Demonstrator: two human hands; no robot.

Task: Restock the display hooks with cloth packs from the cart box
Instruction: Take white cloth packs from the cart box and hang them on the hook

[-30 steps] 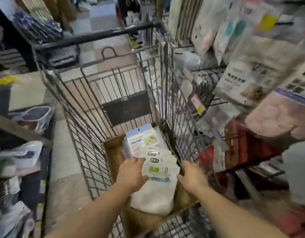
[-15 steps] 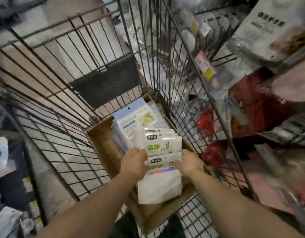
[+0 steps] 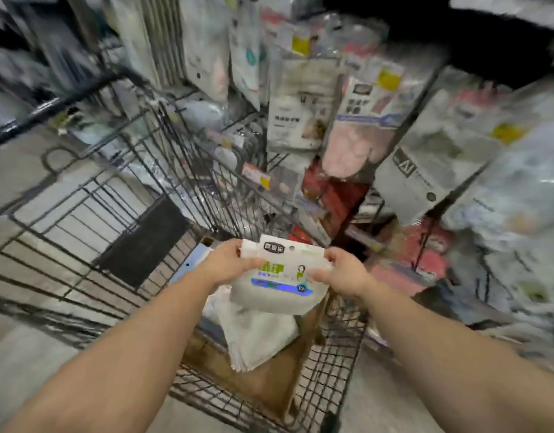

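Observation:
Both hands hold a white cloth pack (image 3: 280,278) with green print and a blue strip, lifted above the cart box. My left hand (image 3: 229,264) grips its upper left edge; my right hand (image 3: 338,270) grips its upper right edge. Below it the brown cardboard box (image 3: 269,389) sits in the wire cart (image 3: 119,232), with more white cloth packs (image 3: 257,335) lying in it. Display hooks with hanging packs (image 3: 300,110) fill the rack ahead and to the right; the view is motion-blurred.
The cart's wire side (image 3: 225,189) stands between my hands and the rack. Red packages (image 3: 335,195) sit low on the rack. Grey floor (image 3: 29,354) lies to the left of the cart. A black panel (image 3: 144,245) hangs on the cart's far wall.
Both hands have lifted a cloth pack out of the box, from down among the stack up to above the cart. The view has swung up toward the rack.

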